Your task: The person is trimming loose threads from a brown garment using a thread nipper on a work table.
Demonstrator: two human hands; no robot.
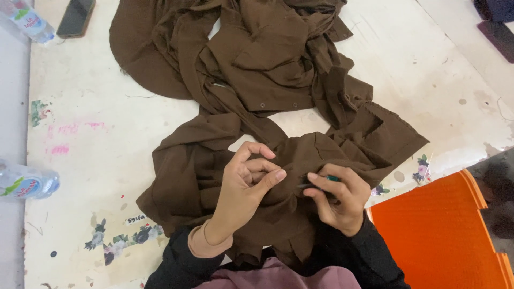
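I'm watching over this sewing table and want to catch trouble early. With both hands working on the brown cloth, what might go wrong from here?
1. The right hand grips a small dark, teal-tipped tool close to the left hand fingers pinching the brown woven garment; a slip might nick a finger or the fabric.
2. The garment lies bunched in loose folds, so an unseen layer could get caught.
3. A clear plastic water bottle lies on the stained white table; a leak might wet the cloth.
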